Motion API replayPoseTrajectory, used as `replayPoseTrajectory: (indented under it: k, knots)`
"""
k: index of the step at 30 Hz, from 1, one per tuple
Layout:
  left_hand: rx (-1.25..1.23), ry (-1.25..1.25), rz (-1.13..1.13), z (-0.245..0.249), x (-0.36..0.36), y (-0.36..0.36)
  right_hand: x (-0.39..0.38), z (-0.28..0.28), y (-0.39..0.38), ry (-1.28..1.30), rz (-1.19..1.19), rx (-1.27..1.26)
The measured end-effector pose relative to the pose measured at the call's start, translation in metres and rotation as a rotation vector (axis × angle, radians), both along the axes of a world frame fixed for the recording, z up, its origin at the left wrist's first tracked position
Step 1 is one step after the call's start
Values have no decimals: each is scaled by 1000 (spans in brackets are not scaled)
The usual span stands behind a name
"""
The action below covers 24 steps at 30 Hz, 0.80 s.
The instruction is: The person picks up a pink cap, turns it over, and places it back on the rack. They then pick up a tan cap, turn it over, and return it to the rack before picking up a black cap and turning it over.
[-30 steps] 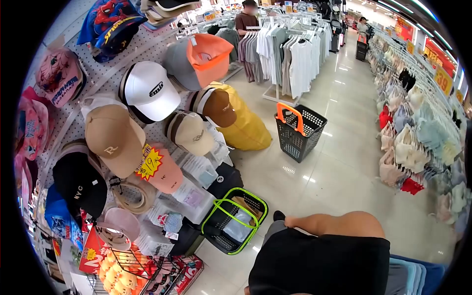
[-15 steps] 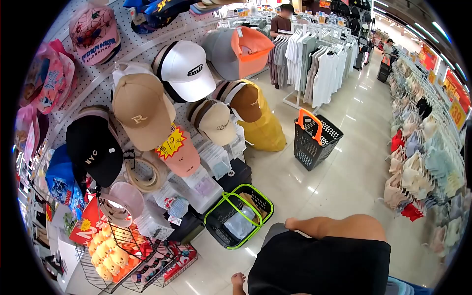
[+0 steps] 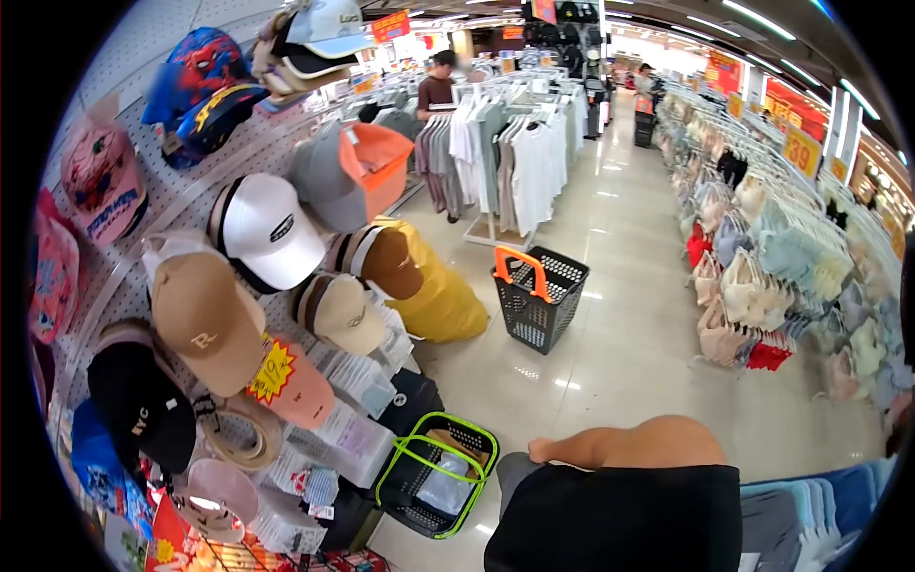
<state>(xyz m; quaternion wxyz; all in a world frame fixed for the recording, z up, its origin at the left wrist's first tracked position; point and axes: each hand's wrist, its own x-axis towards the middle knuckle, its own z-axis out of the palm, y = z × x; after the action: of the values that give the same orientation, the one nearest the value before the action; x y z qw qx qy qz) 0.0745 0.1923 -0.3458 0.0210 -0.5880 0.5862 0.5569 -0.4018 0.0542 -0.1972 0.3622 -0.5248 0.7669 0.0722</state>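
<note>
My right arm reaches across the front of my black shirt (image 3: pixel 620 515), and my right hand (image 3: pixel 539 450) is beside the grey cloth (image 3: pixel 516 477) at my waist. The hand is small and its fingers are not clear enough to read. My left hand is out of the frame. Nearest to my right hand, on the floor, stands a black shopping basket (image 3: pixel 400 505) with a lime-green rim and handles. Inside it are a clear plastic-wrapped package (image 3: pixel 446 486) and something brown.
Caps, including a white cap (image 3: pixel 272 234) and a tan cap (image 3: pixel 205 329), hang on the pegboard at left. A black basket with an orange handle (image 3: pixel 538 310) stands in the aisle. Clothes racks (image 3: pixel 543 172) and a person (image 3: pixel 437 100) are behind; underwear racks (image 3: pixel 753 267) line the right.
The view has turned right and lifted, so the caps and baskets sit further left and lower. My left hand has left the frame. Folded blue clothes show more at lower right.
</note>
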Motion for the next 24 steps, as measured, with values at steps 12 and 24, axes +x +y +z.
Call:
replayPoseTrajectory:
  k: [12,24]
  knots:
    - [96,221,353,7,-27,-128,-31,2,49,1,-67,82]
    - [-330,-116,-215,47,-45,-50,-57,-54,-21,45,148,-67]
